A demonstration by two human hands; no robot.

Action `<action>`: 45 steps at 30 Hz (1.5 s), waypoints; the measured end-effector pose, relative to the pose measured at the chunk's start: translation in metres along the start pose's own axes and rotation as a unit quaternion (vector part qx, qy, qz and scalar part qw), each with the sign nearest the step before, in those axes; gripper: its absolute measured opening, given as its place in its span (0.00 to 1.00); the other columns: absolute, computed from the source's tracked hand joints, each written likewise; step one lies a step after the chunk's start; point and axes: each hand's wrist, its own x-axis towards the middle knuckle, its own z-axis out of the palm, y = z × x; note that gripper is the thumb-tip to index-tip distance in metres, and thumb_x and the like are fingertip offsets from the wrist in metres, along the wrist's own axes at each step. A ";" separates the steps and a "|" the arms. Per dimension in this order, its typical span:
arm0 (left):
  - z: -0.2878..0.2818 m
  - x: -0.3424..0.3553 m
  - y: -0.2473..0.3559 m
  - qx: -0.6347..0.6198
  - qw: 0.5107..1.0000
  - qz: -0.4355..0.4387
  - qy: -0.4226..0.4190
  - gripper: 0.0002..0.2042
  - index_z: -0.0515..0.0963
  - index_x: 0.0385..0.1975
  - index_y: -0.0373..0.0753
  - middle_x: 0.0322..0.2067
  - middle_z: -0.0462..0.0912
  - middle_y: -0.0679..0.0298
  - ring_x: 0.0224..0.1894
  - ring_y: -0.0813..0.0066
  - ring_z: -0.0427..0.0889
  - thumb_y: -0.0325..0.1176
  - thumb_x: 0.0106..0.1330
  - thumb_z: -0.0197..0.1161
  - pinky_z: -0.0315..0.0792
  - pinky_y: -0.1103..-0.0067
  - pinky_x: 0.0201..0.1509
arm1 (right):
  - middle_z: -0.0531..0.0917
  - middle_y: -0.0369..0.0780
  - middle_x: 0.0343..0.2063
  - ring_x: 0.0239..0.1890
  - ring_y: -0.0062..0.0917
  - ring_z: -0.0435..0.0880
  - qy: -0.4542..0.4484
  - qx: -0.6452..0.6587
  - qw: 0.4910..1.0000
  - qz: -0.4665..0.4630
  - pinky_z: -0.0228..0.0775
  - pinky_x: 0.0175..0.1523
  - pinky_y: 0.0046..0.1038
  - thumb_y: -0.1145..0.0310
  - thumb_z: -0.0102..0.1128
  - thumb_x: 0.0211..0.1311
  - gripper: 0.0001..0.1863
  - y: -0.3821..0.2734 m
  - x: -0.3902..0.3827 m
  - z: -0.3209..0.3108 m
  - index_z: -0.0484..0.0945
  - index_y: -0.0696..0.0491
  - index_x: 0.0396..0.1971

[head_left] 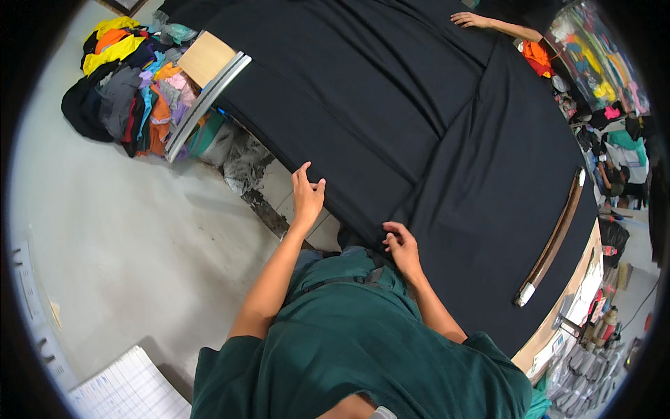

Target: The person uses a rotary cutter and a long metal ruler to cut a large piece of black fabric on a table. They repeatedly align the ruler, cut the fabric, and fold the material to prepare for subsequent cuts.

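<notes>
Cloth [363, 133]: black, covers bench [592, 262] to near edge
Left grip [308, 199]: fingers apart, at near edge
Right grip [405, 253]: same edge, can't tell if clamped
Brown bar [558, 237]: on cloth, toward right edge

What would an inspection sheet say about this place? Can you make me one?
Surface: table, mostly covered; pale edge shows at right.
Job's things: black cloth, spread out, creased.
Clutter: brown stick with white ends on the cloth; colourful fabric pile, left.
Hands: left hand open by the cloth's edge; right hand curled there, grip unclear.
Cables: thin dark line far right, maybe a cord.
Surroundings: another person's hand at the far side; ruled paper, lower left.
</notes>
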 end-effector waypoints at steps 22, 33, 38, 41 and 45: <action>-0.064 0.207 0.006 0.058 0.693 0.476 -0.538 0.08 0.87 0.42 0.39 0.43 0.87 0.64 0.46 0.65 0.87 0.36 0.72 0.69 0.81 0.71 0.48 | 0.85 0.45 0.30 0.36 0.44 0.81 0.427 -0.297 0.853 -0.028 0.71 0.46 0.43 0.63 0.60 0.75 0.11 -0.012 0.058 0.166 0.83 0.55 0.35; -0.058 0.429 0.036 -0.225 0.952 -0.197 -0.063 0.47 0.56 0.75 0.29 0.71 0.64 0.40 0.67 0.46 0.75 0.29 0.59 0.82 0.87 0.60 0.58 | 0.88 0.46 0.43 0.30 0.31 0.87 0.674 0.602 0.427 -0.042 0.79 0.31 0.32 0.59 0.58 0.80 0.20 0.017 0.079 0.111 0.71 0.58 0.60; -0.033 0.485 -0.008 -0.292 0.904 -0.286 -0.120 0.34 0.72 0.62 0.24 0.63 0.77 0.44 0.52 0.61 0.85 0.36 0.63 0.80 0.89 0.73 0.49 | 0.86 0.44 0.37 0.23 0.27 0.80 0.707 0.635 0.309 -0.050 0.70 0.24 0.28 0.61 0.63 0.78 0.37 0.023 0.081 0.092 0.53 0.45 0.77; -0.042 0.511 -0.024 -0.297 0.912 -0.247 -0.141 0.22 0.82 0.48 0.30 0.45 0.86 0.56 0.42 0.68 0.88 0.42 0.66 0.78 0.85 0.79 0.40 | 0.85 0.42 0.35 0.20 0.23 0.76 0.720 0.623 0.304 -0.047 0.67 0.23 0.26 0.60 0.63 0.78 0.45 0.016 0.087 0.088 0.44 0.43 0.83; -0.030 0.470 -0.005 0.029 0.993 -0.072 -0.093 0.21 0.85 0.47 0.33 0.55 0.79 0.51 0.46 0.61 0.86 0.45 0.66 0.77 0.84 0.74 0.38 | 0.86 0.41 0.33 0.20 0.24 0.78 0.720 0.611 0.326 -0.048 0.69 0.23 0.27 0.57 0.64 0.78 0.31 0.045 0.066 0.086 0.61 0.48 0.71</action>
